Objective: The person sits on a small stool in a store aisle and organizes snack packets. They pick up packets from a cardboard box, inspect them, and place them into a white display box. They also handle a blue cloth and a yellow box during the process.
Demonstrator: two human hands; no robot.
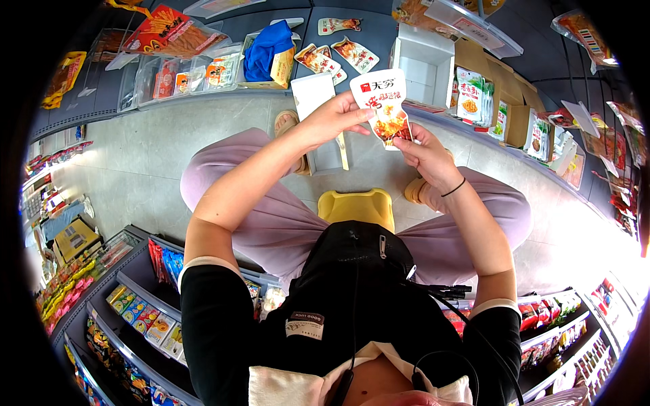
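Note:
A white snack pouch with a picture of roasted meat (390,119) is held upright between my two hands. My left hand (348,115) pinches its left edge, and my right hand (424,152) grips its lower right corner. Behind my left hand, an open white cardboard box (312,96) stands tilted near the shelf edge. On the grey shelf beyond lie several similar pouches (355,54), one of them (339,25) farther back. To their right sits an open white box (424,66); to their left, a box with a blue cloth (268,51) in it.
Clear plastic bins of packets (218,71) stand at the shelf's left. Cartons of green and white pouches (471,96) line its right. A yellow stool (355,203) is beneath me, between my knees. Stocked shelves (147,325) curve behind me, and packaged snacks hang above the front shelf.

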